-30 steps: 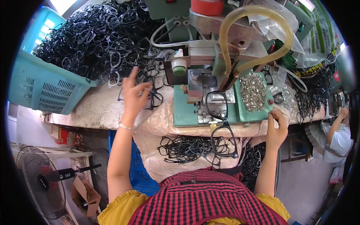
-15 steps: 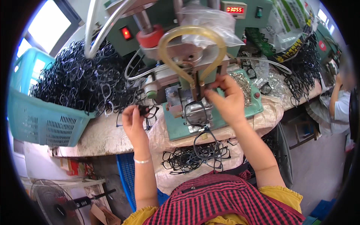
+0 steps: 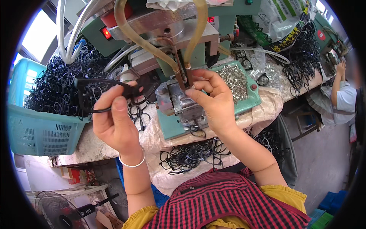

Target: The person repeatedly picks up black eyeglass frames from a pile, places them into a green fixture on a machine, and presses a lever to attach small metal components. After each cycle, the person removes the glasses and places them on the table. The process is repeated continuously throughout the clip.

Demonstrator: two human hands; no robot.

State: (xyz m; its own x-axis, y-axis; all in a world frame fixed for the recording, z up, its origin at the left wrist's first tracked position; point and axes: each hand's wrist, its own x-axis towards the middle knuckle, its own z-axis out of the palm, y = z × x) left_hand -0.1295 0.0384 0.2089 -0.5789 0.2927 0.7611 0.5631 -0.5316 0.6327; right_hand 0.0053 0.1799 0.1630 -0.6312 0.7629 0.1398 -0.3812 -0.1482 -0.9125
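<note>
My left hand (image 3: 116, 124) is raised left of the press and pinches a black eyeglass frame (image 3: 100, 81) between thumb and fingers. Thumb and fingertips of my right hand (image 3: 217, 100) close together beside the two copper-coloured prongs (image 3: 184, 81) of the machine; whatever they hold is too small to make out. Under the prongs sits a metal fixture (image 3: 182, 100) on a green base plate (image 3: 166, 128). A dark, blurred eyeglass frame (image 3: 197, 131) is at the fixture's front edge. Right of it, a green tray (image 3: 254, 100) carries many tiny metal pieces (image 3: 231, 81).
A turquoise basket (image 3: 45, 131) heaped with dark eyeglass frames (image 3: 63, 86) stands left. More frames (image 3: 190, 154) lie on the cloth before me. Yellowish hoses (image 3: 124, 23) loop over the fixture. A fan (image 3: 61, 213) is lower left; a co-worker (image 3: 341, 95) sits far right.
My left hand has risen and come closer, lifting an eyeglass frame from the bench. The frame that hung over the fixture has dropped lower. My right hand stays near the prongs.
</note>
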